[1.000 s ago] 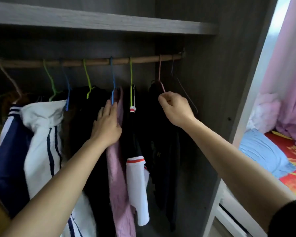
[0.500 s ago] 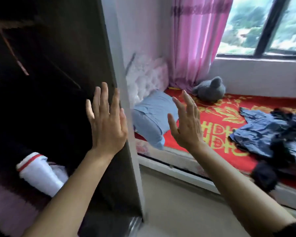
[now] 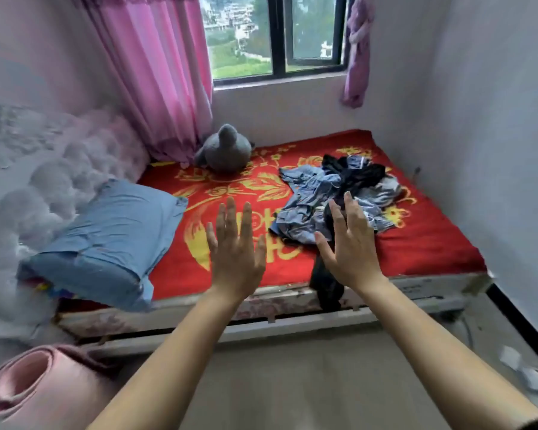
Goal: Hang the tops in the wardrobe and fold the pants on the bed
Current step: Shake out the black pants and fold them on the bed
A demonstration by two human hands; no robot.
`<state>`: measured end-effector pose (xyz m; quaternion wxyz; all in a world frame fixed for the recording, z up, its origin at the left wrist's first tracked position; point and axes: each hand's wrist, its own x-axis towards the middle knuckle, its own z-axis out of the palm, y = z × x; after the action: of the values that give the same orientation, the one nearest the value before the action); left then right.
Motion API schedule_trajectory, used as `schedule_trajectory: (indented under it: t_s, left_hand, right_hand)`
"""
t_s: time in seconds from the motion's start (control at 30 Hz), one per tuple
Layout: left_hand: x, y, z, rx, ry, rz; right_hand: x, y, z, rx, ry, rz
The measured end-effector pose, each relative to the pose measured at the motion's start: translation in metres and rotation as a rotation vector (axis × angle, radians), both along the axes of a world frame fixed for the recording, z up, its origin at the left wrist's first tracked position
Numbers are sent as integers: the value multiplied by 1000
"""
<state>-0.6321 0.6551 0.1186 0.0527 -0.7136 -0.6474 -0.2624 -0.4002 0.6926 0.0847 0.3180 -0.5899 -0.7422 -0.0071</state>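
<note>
Facing the bed [image 3: 423,243], which fills most of the frame under a red-and-gold cover; the wardrobe is out of view. A blue pillow [image 3: 106,237] sits at the left end, well apart from the work. The task's things are in one clothes pile [image 3: 311,197] on the right half of the bed: blue denim and black fabric tangled together, with something grey on the far side. I can't tell tops from pants at this resolution. A grey plush toy [image 3: 224,150] sits near the pile's back-left corner. A black garment [image 3: 326,287] trails out of the pile and hangs over the near edge of the bed toward the floor [image 3: 292,383]. The left hand [image 3: 235,252] and right hand [image 3: 348,246] are both raised in front of the bed with palms forward. All fingers [image 3: 230,218] are straight and spread, holding nothing, and apparently not touching the pile. My read is that the next step is picking one item. Risks: the pile is knotted, so pulling one piece probably drags its neighbours, and the hanging garment is the likeliest to slide onto the floor. Mistaking a pant leg for a top would send it the wrong way. Best to lift from the top, one item at a time.
</note>
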Motion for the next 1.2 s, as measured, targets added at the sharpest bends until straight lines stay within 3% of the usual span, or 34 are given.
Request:
schedule_trajectory:
  t_s: [0.2,0.43,0.73,0.9,1.2]
  left_hand:
    - [81,98,-29,-156,75,-113]
    - [103,234,-80,-235,108,-114]
    - [142,439,-152,-468,-70,-62]
    - [179,521,-182,-641,-105,-88]
    - [265,633,-289,-911,-253,50]
  right_hand:
    - [100,70,-13,-147,2,-154]
    - [139,192,-49,-287,-90,-196]
    - [185,368,-101,-508,-174,-259]
    - [215,432,-137,-655,-94,-315]
    - [273,542,-267,-961,15,-234]
